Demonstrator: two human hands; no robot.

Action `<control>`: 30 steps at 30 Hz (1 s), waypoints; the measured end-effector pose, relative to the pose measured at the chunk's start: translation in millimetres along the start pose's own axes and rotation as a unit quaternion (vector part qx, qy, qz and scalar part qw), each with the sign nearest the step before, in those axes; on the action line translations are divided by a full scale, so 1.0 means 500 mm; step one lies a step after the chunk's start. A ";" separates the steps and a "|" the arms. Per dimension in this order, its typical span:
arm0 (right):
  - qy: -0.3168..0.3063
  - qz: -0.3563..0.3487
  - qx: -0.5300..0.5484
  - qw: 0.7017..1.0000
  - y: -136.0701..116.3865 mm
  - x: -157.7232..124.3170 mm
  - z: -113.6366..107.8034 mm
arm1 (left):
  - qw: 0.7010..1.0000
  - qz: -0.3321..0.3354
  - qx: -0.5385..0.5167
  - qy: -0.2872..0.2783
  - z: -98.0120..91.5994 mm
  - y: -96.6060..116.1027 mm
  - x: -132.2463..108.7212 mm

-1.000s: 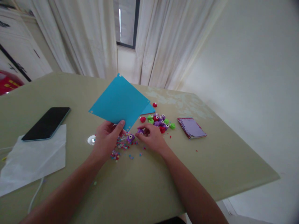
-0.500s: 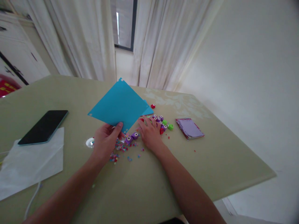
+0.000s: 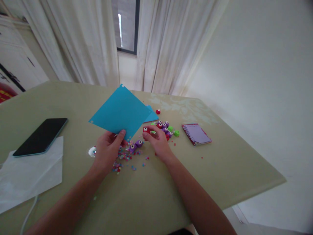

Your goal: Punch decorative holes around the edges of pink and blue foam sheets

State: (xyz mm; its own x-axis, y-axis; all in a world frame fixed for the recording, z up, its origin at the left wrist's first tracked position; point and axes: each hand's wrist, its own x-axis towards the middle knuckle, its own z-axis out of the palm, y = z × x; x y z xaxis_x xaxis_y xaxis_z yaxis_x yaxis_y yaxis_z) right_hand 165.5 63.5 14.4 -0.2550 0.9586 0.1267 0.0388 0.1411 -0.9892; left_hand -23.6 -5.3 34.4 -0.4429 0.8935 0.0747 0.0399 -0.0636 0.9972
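My left hand (image 3: 109, 148) pinches the bottom corner of a square sheet of blue paper (image 3: 121, 112), raised above the table; small holes show near its corners. Between the thumb and fingers of my right hand (image 3: 157, 142) is a small red craft punch (image 3: 146, 130), close to the sheet's right side. Two purple craft punches (image 3: 136, 146) sit on the table between my hands. Beyond my right hand lies a cluster of red, purple and green punches (image 3: 165, 125). Bits of coloured paper confetti (image 3: 124, 154) are scattered beside my left hand.
More blue paper (image 3: 152, 115) lies behind the raised sheet, near a lone red punch (image 3: 158, 111). To the right is a stack of purple and red paper squares (image 3: 197, 134). A phone (image 3: 41, 136) rests partly on white paper (image 3: 31, 176) at left, near a white cable (image 3: 30, 212).
My right hand was reaching into the cluster of punches; now it has lifted a red punch toward the blue sheet. The view has shifted slightly, and my left hand still holds the sheet.
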 end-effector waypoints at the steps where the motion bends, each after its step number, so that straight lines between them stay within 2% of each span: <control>1: -0.003 0.031 0.068 0.997 -0.003 -0.001 0.003 | 1.000 0.001 0.002 0.001 0.000 0.000 0.000; 4: 0.002 0.081 0.197 0.977 -0.016 -0.004 0.009 | 1.000 -0.002 0.006 0.009 -0.001 -0.003 0.001; 8: -0.029 0.094 0.255 0.962 -0.032 -0.011 0.013 | 1.000 -0.006 0.012 0.023 -0.003 -0.006 0.001; 18: -0.070 0.104 0.235 0.964 -0.031 -0.023 0.025 | 1.000 0.015 0.008 0.017 -0.001 -0.002 -0.001; 24: -0.062 0.098 0.217 0.969 -0.039 -0.026 0.028 | 1.000 0.012 -0.006 0.021 0.001 -0.001 0.000; 30: -0.080 0.097 0.219 0.968 -0.035 -0.028 0.031 | 1.000 0.022 0.001 0.014 0.003 -0.002 -0.005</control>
State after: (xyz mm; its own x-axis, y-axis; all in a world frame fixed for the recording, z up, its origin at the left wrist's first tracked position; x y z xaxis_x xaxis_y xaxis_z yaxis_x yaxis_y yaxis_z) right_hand 153.2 43.9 28.8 -0.4317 0.9010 -0.0427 -0.3027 -0.1893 -0.9341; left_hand -21.4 -6.7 33.1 -0.4651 0.8772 0.1193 0.0625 -0.1019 0.9928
